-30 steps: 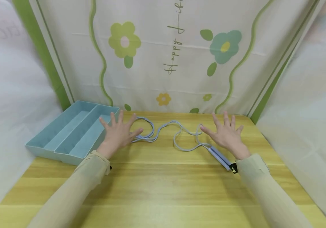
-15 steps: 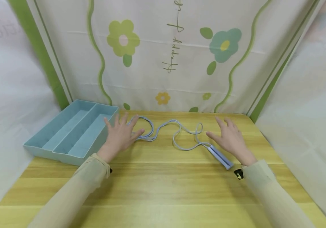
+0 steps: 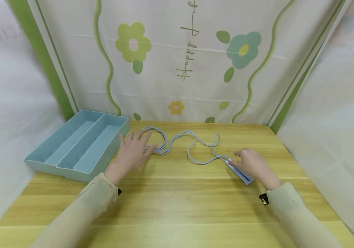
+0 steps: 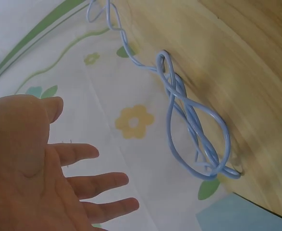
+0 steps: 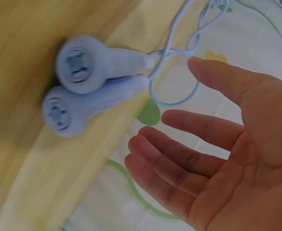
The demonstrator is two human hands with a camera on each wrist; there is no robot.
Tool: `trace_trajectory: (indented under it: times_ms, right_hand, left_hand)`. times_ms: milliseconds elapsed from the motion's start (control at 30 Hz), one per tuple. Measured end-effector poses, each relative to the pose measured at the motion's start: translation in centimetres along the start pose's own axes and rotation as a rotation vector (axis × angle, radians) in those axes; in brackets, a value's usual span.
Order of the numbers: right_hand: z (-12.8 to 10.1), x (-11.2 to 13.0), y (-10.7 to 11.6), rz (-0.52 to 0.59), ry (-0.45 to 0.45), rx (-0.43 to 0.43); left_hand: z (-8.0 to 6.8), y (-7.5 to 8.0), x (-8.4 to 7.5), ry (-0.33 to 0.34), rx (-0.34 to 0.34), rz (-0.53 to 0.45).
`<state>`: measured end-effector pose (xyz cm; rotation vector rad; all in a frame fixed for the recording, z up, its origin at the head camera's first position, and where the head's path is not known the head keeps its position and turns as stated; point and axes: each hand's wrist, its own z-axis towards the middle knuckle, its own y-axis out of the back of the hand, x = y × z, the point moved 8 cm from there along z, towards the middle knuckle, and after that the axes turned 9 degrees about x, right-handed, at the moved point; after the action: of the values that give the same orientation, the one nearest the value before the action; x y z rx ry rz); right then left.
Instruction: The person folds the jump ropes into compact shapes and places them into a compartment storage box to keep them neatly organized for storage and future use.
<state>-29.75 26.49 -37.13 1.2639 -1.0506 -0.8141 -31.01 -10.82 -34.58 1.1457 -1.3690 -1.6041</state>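
A pale blue jump rope lies across the wooden table, its two handles side by side at the right. My right hand hovers over the handles, thumb and fingers bent with a gap between them. In the right wrist view that hand stands apart from the round-ended handles. At the left, my left hand is spread above the rope's coiled end, covering part of it in the head view. The left wrist view shows the looped coil beyond the straight fingers, which hold nothing.
A light blue tray with two long compartments stands at the left, close beside my left hand. A white cloth printed with flowers hangs behind the table, and pale cloth walls flank both sides.
My right hand has first shifted slightly right, then come in over the handles, its spread fingers bending. My left hand has lowered a little toward the coil. The rope has stayed put.
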Motion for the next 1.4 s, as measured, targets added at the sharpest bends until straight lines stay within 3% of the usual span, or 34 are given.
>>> trace_trajectory:
  times_ms: [400, 767, 1067, 1400]
  right_hand:
    - [-0.8, -1.2, -2.1, 0.056, -0.008, 0.090]
    - [-0.6, -1.3, -3.0, 0.074, -0.029, 0.111]
    - [-0.1, -1.1, -3.5, 0.029, 0.003, 0.138]
    - [0.3, -1.1, -3.5, 0.042, 0.005, 0.115]
  left_hand:
    - [-0.7, -0.1, -0.6, 0.011, -0.006, -0.027]
    - [-1.0, 0.2, -0.9, 0.011, -0.009, -0.018]
    - [-0.9, 0.1, -1.0, 0.014, -0.006, -0.001]
    - [-0.8, 0.2, -1.2, -0.001, -0.032, 0.007]
